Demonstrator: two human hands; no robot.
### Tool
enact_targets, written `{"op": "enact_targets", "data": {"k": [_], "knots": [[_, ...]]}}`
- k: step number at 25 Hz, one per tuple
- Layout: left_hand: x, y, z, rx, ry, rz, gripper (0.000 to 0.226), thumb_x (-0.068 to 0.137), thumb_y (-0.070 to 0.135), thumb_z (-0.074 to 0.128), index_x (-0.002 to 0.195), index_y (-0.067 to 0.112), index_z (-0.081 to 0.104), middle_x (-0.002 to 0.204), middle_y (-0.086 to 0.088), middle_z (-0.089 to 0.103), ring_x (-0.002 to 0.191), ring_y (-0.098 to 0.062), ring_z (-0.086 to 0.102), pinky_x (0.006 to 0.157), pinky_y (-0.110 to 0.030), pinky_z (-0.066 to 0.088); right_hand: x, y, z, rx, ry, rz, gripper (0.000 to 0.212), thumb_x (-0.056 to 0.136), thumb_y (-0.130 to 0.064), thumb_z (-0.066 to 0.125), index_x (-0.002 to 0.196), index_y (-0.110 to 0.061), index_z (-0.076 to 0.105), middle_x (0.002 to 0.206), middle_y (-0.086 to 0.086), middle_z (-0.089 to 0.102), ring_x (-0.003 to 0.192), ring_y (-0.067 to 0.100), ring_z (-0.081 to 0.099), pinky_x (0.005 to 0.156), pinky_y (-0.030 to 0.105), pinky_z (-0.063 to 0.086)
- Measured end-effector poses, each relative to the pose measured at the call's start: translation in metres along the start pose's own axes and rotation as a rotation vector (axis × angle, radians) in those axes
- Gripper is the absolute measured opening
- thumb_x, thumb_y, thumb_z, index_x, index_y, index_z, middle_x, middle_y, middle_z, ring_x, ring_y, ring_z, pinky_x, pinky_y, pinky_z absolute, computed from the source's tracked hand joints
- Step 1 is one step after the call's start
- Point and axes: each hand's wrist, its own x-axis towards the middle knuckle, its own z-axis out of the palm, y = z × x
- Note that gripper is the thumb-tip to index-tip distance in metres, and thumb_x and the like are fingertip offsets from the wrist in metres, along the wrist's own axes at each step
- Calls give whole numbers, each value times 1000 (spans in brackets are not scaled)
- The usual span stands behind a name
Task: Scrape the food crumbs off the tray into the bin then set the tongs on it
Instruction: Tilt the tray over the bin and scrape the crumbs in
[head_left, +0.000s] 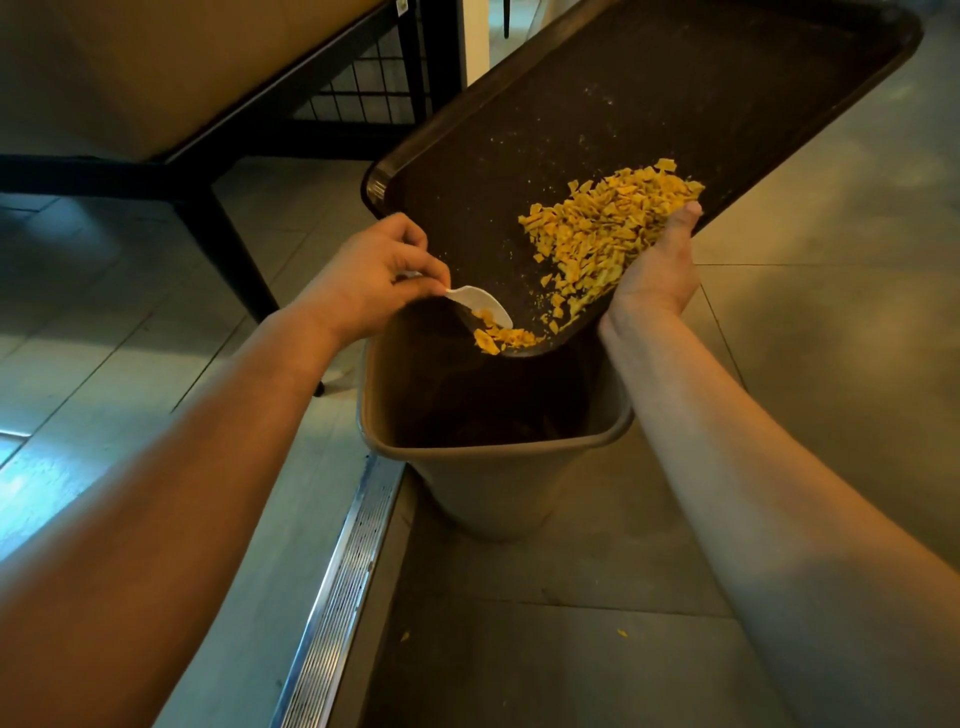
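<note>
A dark brown tray (649, 104) is tilted with its near corner low over a tan bin (493, 478). My right hand (657, 265) grips the tray's right edge, thumb on top. A heap of yellow food crumbs (602, 234) lies on the lower part of the tray, and some have slid to the low corner. My left hand (369, 275) pinches the white tongs (480, 304), whose tip touches the crumbs at that corner, right above the bin's opening.
The bin stands on a tiled floor beside a metal floor strip (343, 587). A dark-legged table (218, 228) and a wire rack (363, 88) are at the upper left. A few crumbs (621, 633) lie on the floor near the bin.
</note>
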Motion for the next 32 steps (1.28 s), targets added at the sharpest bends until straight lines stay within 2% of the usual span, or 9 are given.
{"op": "enact_targets", "data": {"k": [4, 6, 9, 14, 17, 20, 26, 29, 32], "knots": [[2, 2, -1, 18, 304, -17, 15, 91, 16, 54, 101, 16, 66, 107, 3, 41, 103, -12, 40, 89, -22, 29, -2, 0, -2, -21, 10, 10, 35, 97, -42, 47, 105, -11, 63, 91, 2, 68, 85, 17, 67, 67, 25, 56], [1, -2, -3, 139, 383, 9, 18, 93, 18, 51, 104, 13, 64, 111, -3, 44, 107, -19, 41, 91, -24, 30, -1, 1, -2, -17, -10, 10, 38, 97, -43, 47, 108, -10, 63, 98, 6, 70, 90, 21, 68, 77, 32, 57], [-1, -4, -2, 187, 347, 12, 18, 92, 19, 52, 106, 14, 62, 117, -7, 43, 104, -15, 38, 89, -22, 28, 0, 2, -1, -20, -4, 2, 39, 96, -43, 48, 108, -10, 64, 106, 10, 70, 97, 24, 67, 88, 41, 55], [-4, -9, -5, 87, 265, 13, 16, 90, 17, 56, 104, 12, 63, 109, 1, 41, 99, -4, 36, 82, -10, 27, 0, 2, -1, -15, -9, -6, 39, 96, -42, 48, 110, -9, 64, 104, 9, 70, 97, 23, 67, 86, 38, 56], [-3, -4, -6, 191, 150, 92, 20, 91, 17, 55, 108, 14, 65, 108, 4, 38, 101, -7, 35, 86, -17, 28, 0, 2, -1, -24, -11, -6, 42, 96, -42, 48, 114, -8, 64, 107, 10, 70, 98, 24, 68, 88, 40, 55], [1, 11, -3, 158, 6, 126, 18, 91, 17, 55, 105, 17, 66, 115, -1, 47, 107, -11, 42, 90, -20, 28, -2, 1, -1, -14, -4, -13, 39, 96, -42, 48, 110, -8, 64, 104, 9, 70, 97, 24, 67, 86, 38, 56], [3, 4, -10, 265, 289, 90, 20, 93, 17, 51, 106, 13, 65, 116, -5, 53, 118, -21, 39, 98, -30, 28, -1, 2, -1, -11, 2, -2, 38, 96, -42, 48, 109, -11, 64, 100, 6, 70, 96, 23, 67, 84, 36, 56], [-1, -1, -9, 259, 231, 96, 21, 93, 16, 52, 108, 12, 65, 116, -6, 53, 118, -20, 39, 97, -26, 26, -1, 3, -1, -5, -6, 0, 40, 96, -43, 48, 112, -10, 64, 101, 7, 70, 95, 23, 67, 83, 36, 56], [-3, 2, -4, 233, 66, 126, 20, 92, 17, 52, 107, 16, 66, 116, -3, 55, 116, -16, 42, 94, -24, 27, -1, 2, -1, 4, -1, -2, 41, 97, -42, 47, 113, -9, 64, 102, 7, 70, 95, 22, 68, 80, 33, 57]]}}
